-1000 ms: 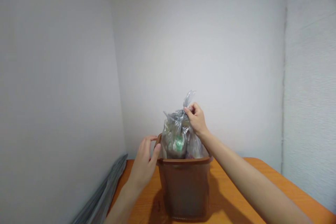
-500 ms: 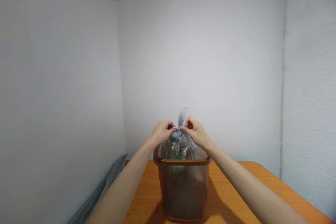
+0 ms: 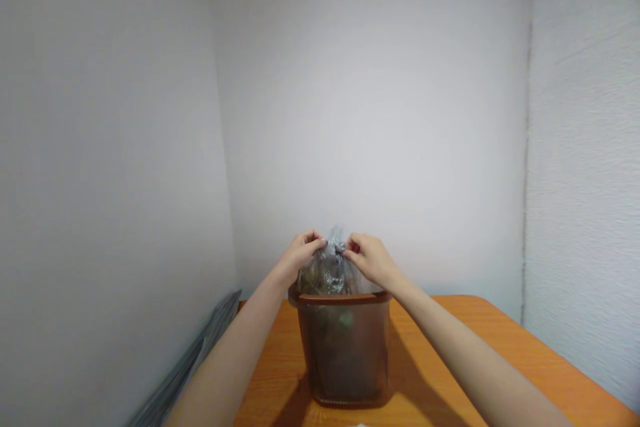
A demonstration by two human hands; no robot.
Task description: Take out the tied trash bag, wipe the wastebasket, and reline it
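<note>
1. Head view, the only one; clock directions run around the bin. One tapered bin of see-through brown plastic (image 3: 350,363) stands upright on one orange-brown wood-grain table (image 3: 493,330).
2. One bag of thin, see-through grey plastic (image 3: 327,278) sits in the bin, its gathered top rising above the rim at twelve o'clock. One short tuft of plastic sticks up between the hands. Brownish contents show through the bag; one pale green patch (image 3: 346,319) shows through the bin's front wall.
3. Two bare hands are in view. The left hand (image 3: 303,251), at eleven o'clock, has thumb and fingers pinched together on the bag's gathered top.
4. The right hand (image 3: 369,259), at one o'clock, pinches the same gather from the other side. The two forearms enter from eight and four o'clock.
5. At nine o'clock, one long bundle of crumpled grey sheeting (image 3: 203,341) lies along the table's edge.
6. At six o'clock, one small white thing (image 3: 359,425) is cut off by the bottom edge, too little to identify.
7. Three white walls (image 3: 370,100) stand at nine, twelve and three o'clock.
</note>
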